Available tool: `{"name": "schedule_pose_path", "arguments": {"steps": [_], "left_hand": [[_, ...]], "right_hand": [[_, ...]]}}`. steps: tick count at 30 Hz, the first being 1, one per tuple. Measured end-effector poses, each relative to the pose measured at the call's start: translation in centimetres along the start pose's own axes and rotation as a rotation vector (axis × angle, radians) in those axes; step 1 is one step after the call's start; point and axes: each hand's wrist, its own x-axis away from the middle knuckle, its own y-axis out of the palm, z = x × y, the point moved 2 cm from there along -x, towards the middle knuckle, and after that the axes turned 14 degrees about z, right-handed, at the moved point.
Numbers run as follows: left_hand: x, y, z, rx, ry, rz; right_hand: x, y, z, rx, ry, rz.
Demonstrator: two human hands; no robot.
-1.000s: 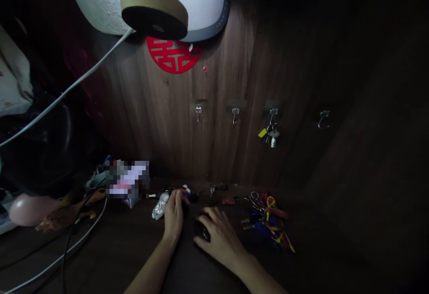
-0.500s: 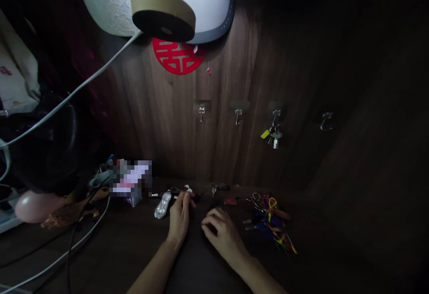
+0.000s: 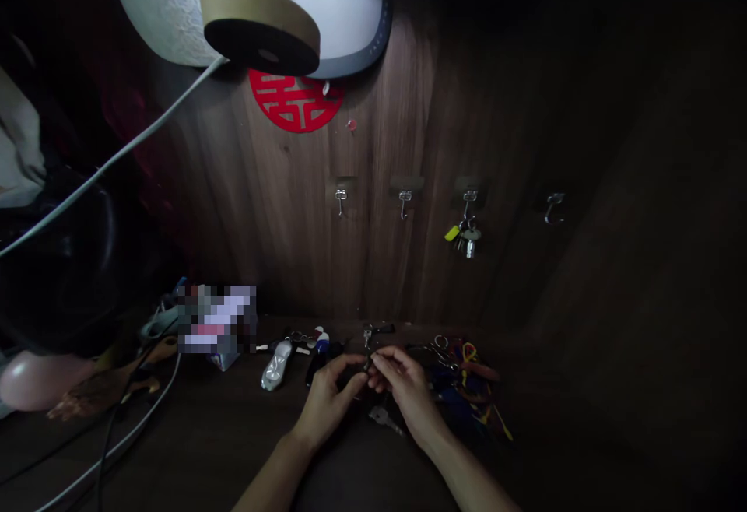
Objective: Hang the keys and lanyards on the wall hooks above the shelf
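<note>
My left hand (image 3: 330, 403) and my right hand (image 3: 405, 387) meet over the dark wooden tabletop (image 3: 192, 419), pinching a small metal key ring (image 3: 367, 362) between their fingertips. Its details are partly hidden by my fingers. Just below my hands lies a flat silver key (image 3: 385, 420). Left of them are a silver car-shaped key fob (image 3: 277, 366) and a blue-and-white item (image 3: 320, 352). A small key with a dark fob (image 3: 373, 331) lies just beyond my fingertips. To the right are small scissors (image 3: 440, 350) and a tangle of coloured cords (image 3: 470, 360).
On the wooden wall (image 3: 373, 263), several adhesive hooks (image 3: 404, 202) stand in a row, one holding a bunch of keys (image 3: 467, 238). A white cable (image 3: 110, 158) crosses the left side, above a pixelated item (image 3: 215, 319) and a pink rounded object (image 3: 38, 381).
My hands have come together at the middle, now pinching a small key ring. A flat silver key now lies below them. The view has shifted slightly.
</note>
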Motion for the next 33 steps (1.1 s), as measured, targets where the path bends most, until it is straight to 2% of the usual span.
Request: {"name": "schedule_pose_path", "arguments": {"steps": [5, 13, 18, 22, 27, 30, 33], "left_hand": [[-0.3, 0.3, -0.6, 0.107, -0.049, 0.016], [-0.4, 0.8, -1.0, 0.305, -0.237, 0.016], [-0.7, 0.6, -1.0, 0.218, -0.182, 0.092], [-0.8, 0.1, -1.1, 0.038, -0.086, 0.167], [-0.7, -0.3, -1.4, -0.129, -0.001, 0.189], [-0.6, -0.4, -1.5, -0.136, -0.017, 0.175], [-0.6, -0.2, -1.3, -0.109, -0.045, 0.183]], "right_hand": [[-0.3, -0.2, -0.1, 0.035, -0.028, 0.022], [-0.4, -0.3, -0.3, 0.104, -0.056, 0.03], [-0.2, -0.2, -0.2, 0.045, -0.02, -0.045], [-0.1, 0.1, 0.0, 0.058, -0.037, -0.098], [-0.3, -0.1, -0.2, 0.143, -0.145, -0.021], [-0.4, -0.4, -0.5, 0.157, -0.16, 0.054], [-0.6, -0.5, -0.6, 0.146, -0.154, 0.068]]}}
